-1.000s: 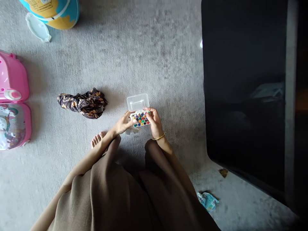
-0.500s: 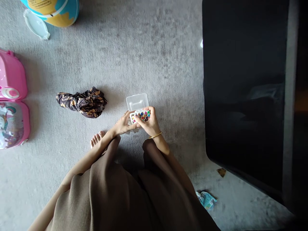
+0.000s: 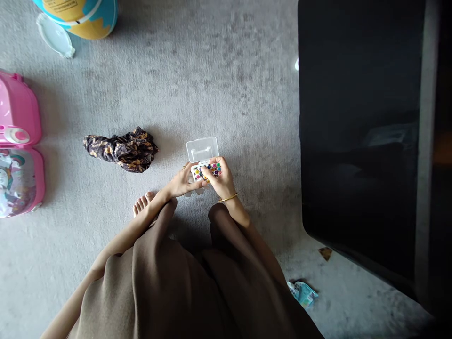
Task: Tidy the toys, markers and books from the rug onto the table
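A small clear plastic case [image 3: 202, 146] is held between my hands above the carpet, its lid swung up on the far side. Packed inside are several round, many-coloured ends [image 3: 214, 170], like marker or crayon tips; their exact kind I cannot tell. My left hand [image 3: 181, 182] grips the case's left end, thumb along the near side. Around the right end curls my right hand [image 3: 223, 182], its thumb lying across the coloured ends. Some translucent, crumpled-looking material [image 3: 196, 192] shows just under the left thumb, partly hidden.
Left of the hands lies a bunched dark patterned cloth [image 3: 123, 148] on grey carpet. A pink case [image 3: 21, 108] stands open at the far left. Top left are a blue-yellow bucket [image 3: 95, 28] and pale lid [image 3: 54, 35]. A black panel [image 3: 356, 141] fills the right; a blue packet [image 3: 304, 294] lies below.
My right thumb has slid rightward across the coloured ends, uncovering more at the left side of the case. Both hands keep hold of the case.
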A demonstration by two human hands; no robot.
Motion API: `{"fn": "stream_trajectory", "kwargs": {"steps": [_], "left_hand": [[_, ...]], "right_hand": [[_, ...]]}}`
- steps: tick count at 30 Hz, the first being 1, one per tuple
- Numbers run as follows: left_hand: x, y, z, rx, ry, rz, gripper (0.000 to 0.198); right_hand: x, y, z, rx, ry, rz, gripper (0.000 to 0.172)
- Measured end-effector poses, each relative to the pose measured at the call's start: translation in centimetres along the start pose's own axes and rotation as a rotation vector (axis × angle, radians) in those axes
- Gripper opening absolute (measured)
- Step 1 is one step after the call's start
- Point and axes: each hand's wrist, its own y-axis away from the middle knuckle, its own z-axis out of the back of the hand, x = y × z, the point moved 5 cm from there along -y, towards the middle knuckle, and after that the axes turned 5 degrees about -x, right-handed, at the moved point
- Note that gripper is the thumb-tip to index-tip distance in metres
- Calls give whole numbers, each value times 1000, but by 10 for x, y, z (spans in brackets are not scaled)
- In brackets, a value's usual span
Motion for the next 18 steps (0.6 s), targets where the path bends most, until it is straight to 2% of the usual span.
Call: {"fn": "stream_trajectory", "kwargs": {"steps": [18], "left_hand": [[-2,1,0,6,33,22,73]], "right_hand": [[-3,-2,4,115,-172,-90,33]]}}
